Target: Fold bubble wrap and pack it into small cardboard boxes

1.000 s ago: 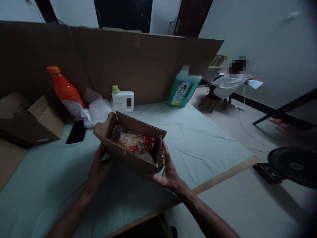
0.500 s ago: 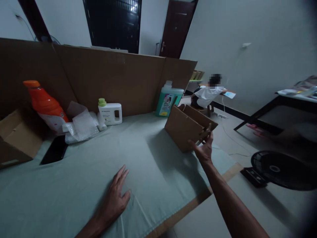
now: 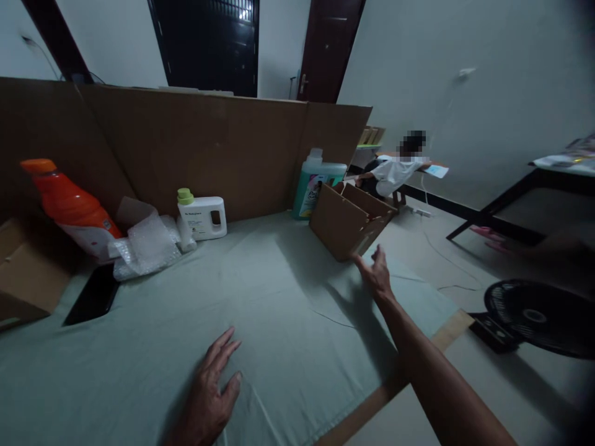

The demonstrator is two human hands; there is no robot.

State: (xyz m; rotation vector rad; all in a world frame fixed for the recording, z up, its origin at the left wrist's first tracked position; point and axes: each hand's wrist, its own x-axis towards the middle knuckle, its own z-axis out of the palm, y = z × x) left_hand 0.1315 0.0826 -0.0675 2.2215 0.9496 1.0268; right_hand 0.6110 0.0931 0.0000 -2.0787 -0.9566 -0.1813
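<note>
An open-topped cardboard box (image 3: 338,222) stands on the pale green cloth (image 3: 279,297) at the table's right side. Just in front of its near corner is my right hand (image 3: 375,272), thumb and fingers spread, with nothing in it. Whether a fingertip still brushes the cardboard I cannot tell. My left hand (image 3: 211,384) hovers over or rests on the cloth at the near middle, fingers apart and holding nothing. Behind the box, partly covered by it, is a teal liquid bottle (image 3: 307,189).
A white jug with a green cap (image 3: 203,218), bubble wrap (image 3: 151,248), an orange bottle (image 3: 77,207), a black phone (image 3: 93,296) and another cardboard box (image 3: 32,272) line the left. Cardboard panels (image 3: 199,148) wall the back. A fan (image 3: 534,316) and a seated person (image 3: 393,173) are beyond.
My right hand has let go of the cardboard box and drawn back slightly. The box now sits farther back, close against the teal bottle. My left hand is slightly lower in view.
</note>
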